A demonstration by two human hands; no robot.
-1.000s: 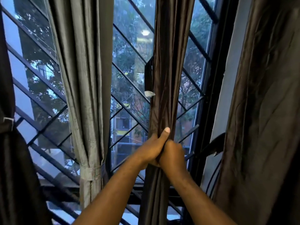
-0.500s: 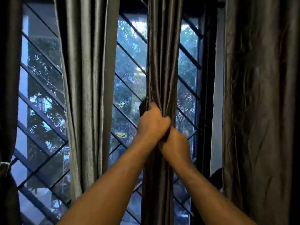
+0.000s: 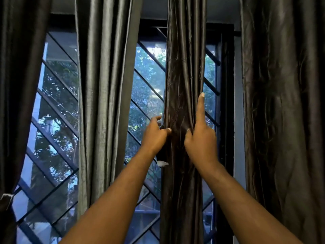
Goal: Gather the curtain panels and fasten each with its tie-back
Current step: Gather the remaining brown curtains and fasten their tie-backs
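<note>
**Grip on brown panel [image 3: 182, 76] before window [image 3: 146, 81]**

The brown panel hangs bunched in front of the window, right of its middle. The left hand [image 3: 154, 138] pinches the panel's left edge, with the thumb on the front and the fingers loosely curled behind. The right hand [image 3: 201, 143] grips the right-hand folds between thumb and curled fingers, its index finger straight up along the cloth. A white-tipped tie-back [image 3: 162, 163] pokes out just below the left hand. A grey panel [image 3: 105, 103] covers the window's left part.
</note>
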